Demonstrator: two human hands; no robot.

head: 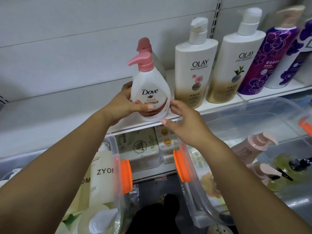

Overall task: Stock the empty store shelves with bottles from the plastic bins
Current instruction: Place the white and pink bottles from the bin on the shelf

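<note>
Gripping a white teardrop-shaped plastic Dove bottle (150, 93) w/ a pink pump, the person's left hand (124, 105) wraps its left side, thumb laid across the front label, fingers out of sight behind. Right hand (184, 120) meets the btl's lower right edge w/ fingertips only. Its fingers are nearly straight and the thumb stretches out below along the shelf lip: a touch, not a clasp. Btl stands upright between the two hands, base at the near edge of the white metal store shelf (55, 119); whether it rests fully on the board can't be told. Directly behind it, farther in, stands a second pink-pumped white bottle (143, 45), mostly hidden. To the right on the same shelf: two tall white-and-gold Olay pump bottles (194, 73) side by side, then a purple floral pump bottle (268, 61). Nearer, below shelf level, are two clear plastic bins w/ orange latches. The left bin (116, 149) holds cream ZYO-lettered bottles (101, 176); the right bin (236, 119) holds pale pink pump bottles (253, 147).
</note>
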